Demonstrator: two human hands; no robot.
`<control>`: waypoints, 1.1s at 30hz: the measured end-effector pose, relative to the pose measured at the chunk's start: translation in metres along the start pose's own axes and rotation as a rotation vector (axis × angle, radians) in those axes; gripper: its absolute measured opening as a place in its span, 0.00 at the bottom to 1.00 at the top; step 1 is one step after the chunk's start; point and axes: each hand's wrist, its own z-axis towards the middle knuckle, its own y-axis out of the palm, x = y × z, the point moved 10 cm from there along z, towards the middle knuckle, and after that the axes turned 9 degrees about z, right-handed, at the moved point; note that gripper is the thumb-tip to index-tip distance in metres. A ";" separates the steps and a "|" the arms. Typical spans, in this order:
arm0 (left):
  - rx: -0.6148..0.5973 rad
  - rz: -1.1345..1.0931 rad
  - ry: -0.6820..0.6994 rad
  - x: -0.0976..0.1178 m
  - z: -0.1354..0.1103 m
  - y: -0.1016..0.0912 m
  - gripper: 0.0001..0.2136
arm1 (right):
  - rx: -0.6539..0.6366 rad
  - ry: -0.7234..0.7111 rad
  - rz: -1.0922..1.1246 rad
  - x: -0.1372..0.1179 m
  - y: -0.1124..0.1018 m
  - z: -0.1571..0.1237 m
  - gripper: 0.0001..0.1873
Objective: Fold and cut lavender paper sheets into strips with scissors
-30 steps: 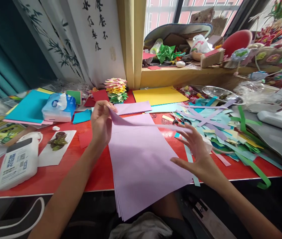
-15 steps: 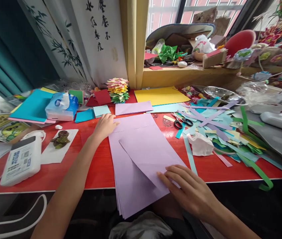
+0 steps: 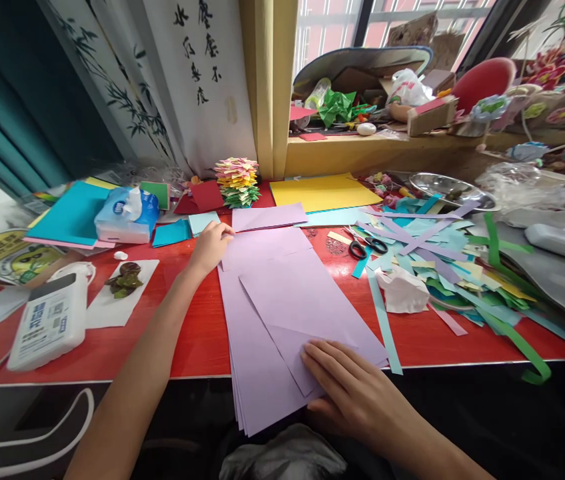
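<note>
The loose lilac sheet (image 3: 302,307) is lying askew on the lilac stack (image 3: 257,373), at the near middle of the red table (image 3: 192,347); handling it well is probably calling for a flat, light palm, with its edges being brought square to the sheets beneath before any hard pressing, as thin paper is likely creasing easily. It is looking smooth and plain, its left edge slanting across the stack and a faint line running across it near the fingers; whether that is a fold or another edge, I cannot tell. Below it, the stack's near corners are fanning slightly and overhanging the table's edge. The right hand (image 3: 352,380) is resting over the near end, its fingers close together and flat rather than clamped. The left hand (image 3: 212,247) is curling at the far left corner of the stack; whether it is pinching anything, I cannot tell. Just beyond, a narrow lilac piece (image 3: 270,217) is lying crosswise. To the right, black-handled scissors (image 3: 366,244) are sitting near crumpled white tissue (image 3: 402,290) and a tangle of coloured strips (image 3: 432,250).
</note>
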 end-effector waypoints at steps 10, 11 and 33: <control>0.254 -0.848 -0.123 0.010 -0.012 -0.062 0.07 | 0.206 0.598 0.570 0.089 -0.018 -0.009 0.21; 0.193 -0.909 -0.143 0.016 -0.013 -0.058 0.07 | 0.236 0.657 0.707 0.099 -0.015 -0.009 0.22; -0.454 -0.393 -0.218 0.012 -0.030 0.023 0.06 | -0.269 0.911 0.948 0.153 0.045 0.058 0.12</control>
